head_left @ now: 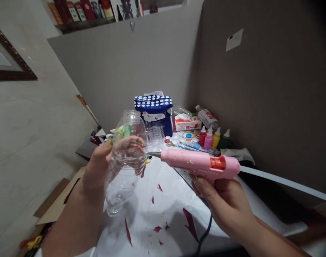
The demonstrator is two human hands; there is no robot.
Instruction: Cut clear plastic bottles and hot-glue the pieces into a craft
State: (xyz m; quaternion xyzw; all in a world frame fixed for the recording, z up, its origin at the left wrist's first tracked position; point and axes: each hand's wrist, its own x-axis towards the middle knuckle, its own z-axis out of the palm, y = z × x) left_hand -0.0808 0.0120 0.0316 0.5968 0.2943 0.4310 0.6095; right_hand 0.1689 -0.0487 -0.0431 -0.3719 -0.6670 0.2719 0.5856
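Note:
My left hand (98,160) is wrapped round a clear plastic bottle (125,160), whose open neck points up. The bottle leans a little, and the fingers show through its wall. A green patch (122,132) shows at its upper part; what it is I cannot make out. In my right hand (224,200) is a pink hot glue gun (195,160), with a long white glue stick (283,182) sticking out of its back. Its nozzle points left at the bottle's side; whether the tip touches I cannot tell. A dark cord hangs below the gun.
Dark red scraps (189,223) lie on the white tabletop (152,225). At the back stand a blue tissue pack (159,121), several paint bottles (209,139), a wipes pack (188,123) and a labelled bottle (207,116). Grey panels (125,64) enclose the back and right.

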